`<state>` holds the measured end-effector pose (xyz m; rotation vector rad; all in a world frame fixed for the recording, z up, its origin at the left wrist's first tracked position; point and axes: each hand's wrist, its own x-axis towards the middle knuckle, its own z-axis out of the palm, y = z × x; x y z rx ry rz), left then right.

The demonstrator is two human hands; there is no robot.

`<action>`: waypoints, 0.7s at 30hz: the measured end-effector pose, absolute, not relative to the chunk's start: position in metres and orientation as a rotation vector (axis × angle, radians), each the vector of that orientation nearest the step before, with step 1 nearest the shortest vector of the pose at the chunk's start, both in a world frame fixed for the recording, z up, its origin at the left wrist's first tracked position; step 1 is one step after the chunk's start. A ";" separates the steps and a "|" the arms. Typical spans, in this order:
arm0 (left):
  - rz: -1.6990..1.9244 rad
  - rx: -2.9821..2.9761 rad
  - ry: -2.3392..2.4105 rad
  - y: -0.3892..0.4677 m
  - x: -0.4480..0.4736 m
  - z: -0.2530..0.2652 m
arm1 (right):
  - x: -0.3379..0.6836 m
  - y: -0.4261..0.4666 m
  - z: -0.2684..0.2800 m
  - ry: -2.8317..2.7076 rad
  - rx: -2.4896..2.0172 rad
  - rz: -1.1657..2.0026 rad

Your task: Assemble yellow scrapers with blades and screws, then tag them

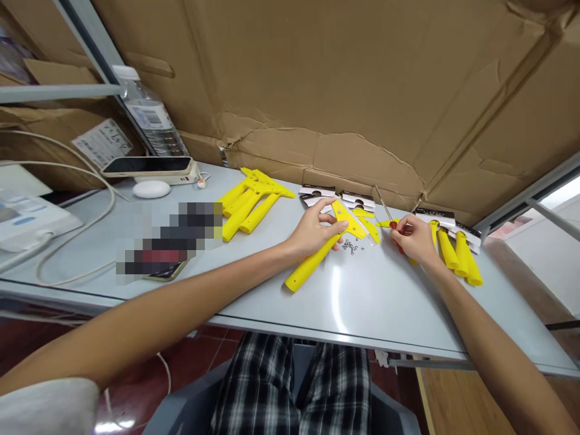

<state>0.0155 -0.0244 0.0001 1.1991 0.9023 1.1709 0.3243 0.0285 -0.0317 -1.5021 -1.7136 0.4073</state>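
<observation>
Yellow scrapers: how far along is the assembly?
Done, it seems: a pile of yellow handles lies at the left. In hand: the left hand steadies a yellow scraper, and the right hand holds a red-handled screwdriver beside loose screws. Left: more yellow pieces and blade packs wait.

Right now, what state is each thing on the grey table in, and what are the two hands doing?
Left hand: gripping the yellow plastic T-shaped handle, which lies flat on the grey table.
Right hand: holding the red-handled screwdriver, shaft tilted up and away.
Small loose screws: scattered beside the handle.
Stack of yellow handles: piled, untouched.
Clear plastic water bottle: upright, capped.
Phone: lying flat, screen dark.
</observation>
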 end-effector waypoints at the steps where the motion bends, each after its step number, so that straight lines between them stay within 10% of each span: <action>1: 1.168 1.209 0.908 -0.024 0.015 0.000 | 0.327 0.030 -0.032 -1.794 -1.491 0.297; 21: 1.175 1.112 0.988 -0.015 0.016 -0.001 | 0.331 0.029 -0.028 -2.218 -1.466 0.154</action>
